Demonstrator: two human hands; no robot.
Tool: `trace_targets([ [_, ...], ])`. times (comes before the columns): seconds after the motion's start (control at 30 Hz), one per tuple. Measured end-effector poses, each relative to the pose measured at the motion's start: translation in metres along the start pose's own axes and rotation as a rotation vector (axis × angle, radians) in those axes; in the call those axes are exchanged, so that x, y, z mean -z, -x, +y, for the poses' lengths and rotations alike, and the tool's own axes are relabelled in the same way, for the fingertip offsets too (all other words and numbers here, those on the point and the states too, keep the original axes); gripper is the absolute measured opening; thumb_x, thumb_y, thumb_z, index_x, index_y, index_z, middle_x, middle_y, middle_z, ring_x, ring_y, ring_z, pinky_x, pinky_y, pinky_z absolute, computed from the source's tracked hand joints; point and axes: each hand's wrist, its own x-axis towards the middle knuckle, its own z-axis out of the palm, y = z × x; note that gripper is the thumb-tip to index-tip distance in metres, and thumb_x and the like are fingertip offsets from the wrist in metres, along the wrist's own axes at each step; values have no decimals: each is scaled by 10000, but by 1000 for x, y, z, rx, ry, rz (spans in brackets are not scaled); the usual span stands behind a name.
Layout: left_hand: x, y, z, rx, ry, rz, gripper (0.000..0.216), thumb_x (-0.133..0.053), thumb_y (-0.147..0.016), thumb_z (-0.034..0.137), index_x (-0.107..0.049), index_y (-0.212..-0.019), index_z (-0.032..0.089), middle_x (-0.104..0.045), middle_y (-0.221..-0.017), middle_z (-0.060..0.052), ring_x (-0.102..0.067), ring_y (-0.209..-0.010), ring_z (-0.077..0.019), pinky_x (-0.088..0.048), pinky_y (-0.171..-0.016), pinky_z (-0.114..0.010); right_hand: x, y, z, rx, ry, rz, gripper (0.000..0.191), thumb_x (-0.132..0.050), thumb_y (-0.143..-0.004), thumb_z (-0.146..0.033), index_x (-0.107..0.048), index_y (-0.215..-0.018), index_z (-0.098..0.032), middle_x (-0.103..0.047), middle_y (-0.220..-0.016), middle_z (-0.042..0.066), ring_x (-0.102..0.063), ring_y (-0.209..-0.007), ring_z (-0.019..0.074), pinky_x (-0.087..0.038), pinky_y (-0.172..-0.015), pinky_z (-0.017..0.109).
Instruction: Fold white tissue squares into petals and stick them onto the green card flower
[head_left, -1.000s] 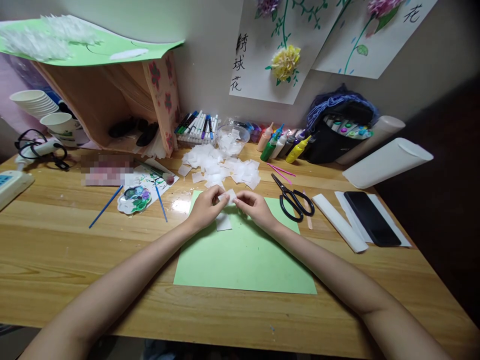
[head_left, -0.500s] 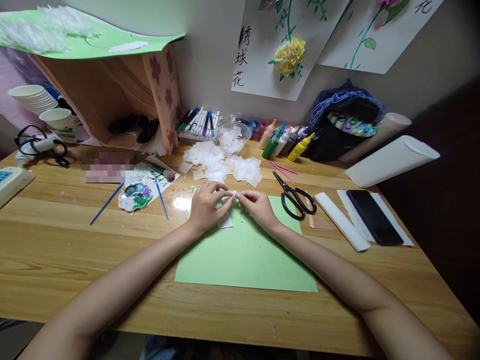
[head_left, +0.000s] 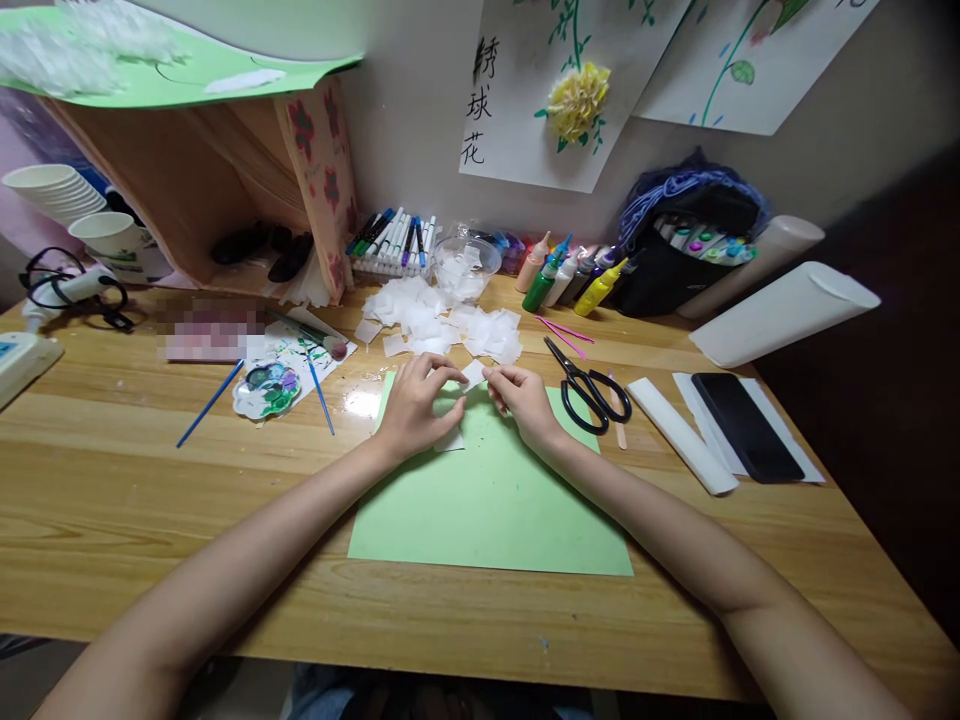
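Observation:
A small white square of thin paper (head_left: 474, 374) is pinched by its right edge between the thumb and fingers of my right hand (head_left: 526, 408). My left hand (head_left: 421, 405) is just to the left, its thumb and forefinger apart; the forefinger tip is close to the paper's left edge, and I cannot tell whether it touches. Both hands are over the far part of a green sheet (head_left: 487, 510). Partly hidden below my left hand, a white paper piece (head_left: 451, 441) lies on that sheet. Behind the hands is a heap of similar paper squares (head_left: 420, 315).
Black-handled scissors (head_left: 589, 388), a wooden stick (head_left: 620, 434), a white paper roll (head_left: 682, 436) and a phone (head_left: 746, 428) are on the right. To the left lie a paint palette (head_left: 267, 391) and brushes (head_left: 321, 398). Paint bottles (head_left: 600, 290) and markers (head_left: 394, 240) line the back.
My hands have moved apart a little. The paper square, earlier mostly hidden between the fingertips, now shows flat in my right hand, while my left thumb and forefinger have parted.

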Motion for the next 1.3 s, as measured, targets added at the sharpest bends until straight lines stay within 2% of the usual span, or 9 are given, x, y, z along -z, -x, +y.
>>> trace_targets([
  [0.43,-1,0,-3,-2,66,40,77,-584,-832,227,-640,-877,197,-578,-978,-56,-550,-973,-182,-420,-876,-336,0,1,1,7,9,-15,370,-662,-721,-485,-528,-571,-174,-423,-483,-50,-325,-383,56,-215,-364,216],
  [0.57,0,0,-2,25,68,47,77,-573,-844,233,-634,-867,193,-583,-956,-53,-555,-955,-178,-423,-855,-323,-1,4,-2,30,61,-67,360,-622,-750,-512,-629,-660,-163,-429,-494,-50,-339,-404,62,-237,-388,220],
  [0.7,0,-1,-3,25,85,77,86,-571,-849,242,-632,-855,183,-585,-915,-47,-556,-934,-174,-426,-833,-314,-4,8,-4,64,124,-129,350,-675,-706,-497,-678,-734,-148,-504,-560,-28,-389,-473,72,-294,-436,224],
  [0.9,-2,-1,-6,7,94,55,104,-559,-856,240,-647,-860,185,-598,-905,-50,-558,-900,-179,-432,-818,-330,-6,7,1,85,71,-88,366,-734,-645,-481,-642,-736,-140,-537,-619,-12,-421,-519,77,-320,-463,220],
  [1.3,-3,-1,-7,-8,137,76,114,-563,-856,241,-653,-832,176,-600,-872,-52,-562,-863,-177,-449,-772,-325,-6,8,-1,90,80,-96,309,-691,-704,-454,-662,-719,-148,-540,-583,-17,-399,-473,73,-303,-430,230],
])
